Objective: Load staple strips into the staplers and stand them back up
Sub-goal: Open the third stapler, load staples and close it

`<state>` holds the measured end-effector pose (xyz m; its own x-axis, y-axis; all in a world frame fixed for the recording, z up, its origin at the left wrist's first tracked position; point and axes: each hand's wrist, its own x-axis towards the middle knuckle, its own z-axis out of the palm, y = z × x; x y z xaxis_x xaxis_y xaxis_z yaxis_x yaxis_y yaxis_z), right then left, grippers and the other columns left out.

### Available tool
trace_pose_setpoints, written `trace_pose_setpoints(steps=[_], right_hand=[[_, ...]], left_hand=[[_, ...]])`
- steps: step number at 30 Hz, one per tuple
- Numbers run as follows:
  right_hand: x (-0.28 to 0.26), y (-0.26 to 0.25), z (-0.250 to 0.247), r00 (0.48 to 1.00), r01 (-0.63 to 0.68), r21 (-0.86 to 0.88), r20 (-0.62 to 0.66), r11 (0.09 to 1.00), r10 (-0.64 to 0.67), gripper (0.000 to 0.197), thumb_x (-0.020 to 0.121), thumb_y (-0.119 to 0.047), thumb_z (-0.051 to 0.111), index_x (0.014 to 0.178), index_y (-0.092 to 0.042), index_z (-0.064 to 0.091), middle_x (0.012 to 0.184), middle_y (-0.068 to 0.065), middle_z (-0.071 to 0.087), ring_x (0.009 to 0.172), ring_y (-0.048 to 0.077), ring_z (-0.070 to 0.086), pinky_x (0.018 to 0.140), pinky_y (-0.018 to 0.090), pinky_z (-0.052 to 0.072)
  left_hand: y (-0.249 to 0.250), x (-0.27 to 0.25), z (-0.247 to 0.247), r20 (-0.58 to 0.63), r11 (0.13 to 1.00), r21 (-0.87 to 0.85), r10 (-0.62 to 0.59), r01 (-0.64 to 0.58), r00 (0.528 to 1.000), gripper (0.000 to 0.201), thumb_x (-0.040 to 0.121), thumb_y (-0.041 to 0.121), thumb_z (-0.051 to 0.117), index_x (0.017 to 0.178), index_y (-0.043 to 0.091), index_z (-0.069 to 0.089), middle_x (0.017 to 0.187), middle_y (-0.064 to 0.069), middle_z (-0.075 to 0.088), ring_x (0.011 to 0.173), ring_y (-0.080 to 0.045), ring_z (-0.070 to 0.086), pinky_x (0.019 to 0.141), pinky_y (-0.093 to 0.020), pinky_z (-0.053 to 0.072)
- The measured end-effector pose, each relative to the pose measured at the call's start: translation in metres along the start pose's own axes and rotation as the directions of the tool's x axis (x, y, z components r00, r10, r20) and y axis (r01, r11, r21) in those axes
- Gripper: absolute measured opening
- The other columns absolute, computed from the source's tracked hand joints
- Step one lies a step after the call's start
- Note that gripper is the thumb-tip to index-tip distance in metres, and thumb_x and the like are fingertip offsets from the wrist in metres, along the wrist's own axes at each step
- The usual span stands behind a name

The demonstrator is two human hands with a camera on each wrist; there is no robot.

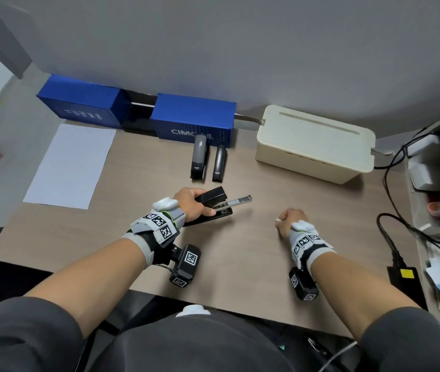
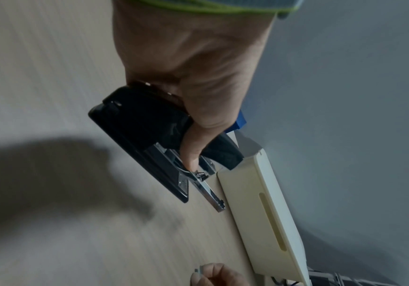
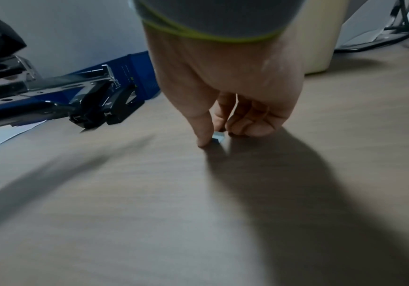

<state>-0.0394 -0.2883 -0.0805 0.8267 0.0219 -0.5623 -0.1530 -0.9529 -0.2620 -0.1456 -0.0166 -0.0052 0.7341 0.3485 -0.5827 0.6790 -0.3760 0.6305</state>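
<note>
My left hand (image 1: pixel 196 202) (image 2: pixel 193 108) grips a black stapler (image 1: pixel 213 197) (image 2: pixel 137 127) opened wide just above the desk. Its thumb (image 2: pixel 192 154) presses inside near the hinge. The stapler's metal magazine (image 1: pixel 240 200) (image 2: pixel 210 193) (image 3: pixel 71 81) sticks out to the right and looks bare. To the right, my right hand (image 1: pixel 284 218) (image 3: pixel 214 131) rests knuckles-down on the desk and pinches a short staple strip (image 1: pixel 278 219) (image 3: pixel 218 138) (image 2: pixel 198 270) between thumb and forefinger. Two more black staplers (image 1: pixel 199 157) (image 1: pixel 219 163) sit closed side by side in front of a blue box.
A white sheet of paper (image 1: pixel 71 165) lies at the left. Two blue container-shaped boxes (image 1: pixel 194 116) (image 1: pixel 79 103) line the back wall, and a cream lidded box (image 1: pixel 313 146) stands at the back right. Cables and a power adapter (image 1: pixel 401 275) run along the cluttered right edge.
</note>
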Motion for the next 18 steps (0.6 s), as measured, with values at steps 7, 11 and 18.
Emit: trace_pose_setpoints(steps=[7,11,18], right_hand=[[0.000,-0.016,-0.013,0.996,0.090,0.177,0.014,0.980,-0.094,0.022,0.075,-0.041,0.061,0.073,-0.020,0.066,0.071,-0.007,0.069,0.071,0.016,0.066,0.072,0.025,0.052],[-0.012,-0.046,-0.035,0.972,0.227,0.393,-0.030,0.891,-0.234,0.010,0.087,-0.020,0.062,0.081,-0.020,0.070,0.059,-0.004,0.065,0.053,0.011,0.058,0.055,0.017,0.044],[-0.021,-0.067,-0.052,0.902,0.395,0.482,-0.045,0.782,-0.428,0.017,0.078,-0.009,0.070,0.080,-0.026,0.068,0.056,-0.005,0.065,0.059,0.012,0.062,0.065,0.023,0.046]], left_hand=[[-0.002,0.000,-0.005,-0.008,1.000,0.023,0.016,-0.016,1.000,0.035,0.064,0.022,0.088,0.088,0.042,0.073,0.087,0.007,0.075,0.090,-0.019,0.069,0.085,-0.028,0.052],[0.005,0.000,-0.008,-0.008,0.997,0.045,0.057,-0.056,0.998,0.038,0.065,0.021,0.088,0.095,0.040,0.075,0.090,0.004,0.076,0.089,-0.020,0.068,0.084,-0.027,0.051],[0.016,-0.001,-0.010,0.001,0.992,0.063,0.108,-0.108,0.994,0.045,0.063,0.023,0.089,0.103,0.039,0.075,0.091,0.006,0.075,0.089,-0.019,0.067,0.079,-0.024,0.047]])
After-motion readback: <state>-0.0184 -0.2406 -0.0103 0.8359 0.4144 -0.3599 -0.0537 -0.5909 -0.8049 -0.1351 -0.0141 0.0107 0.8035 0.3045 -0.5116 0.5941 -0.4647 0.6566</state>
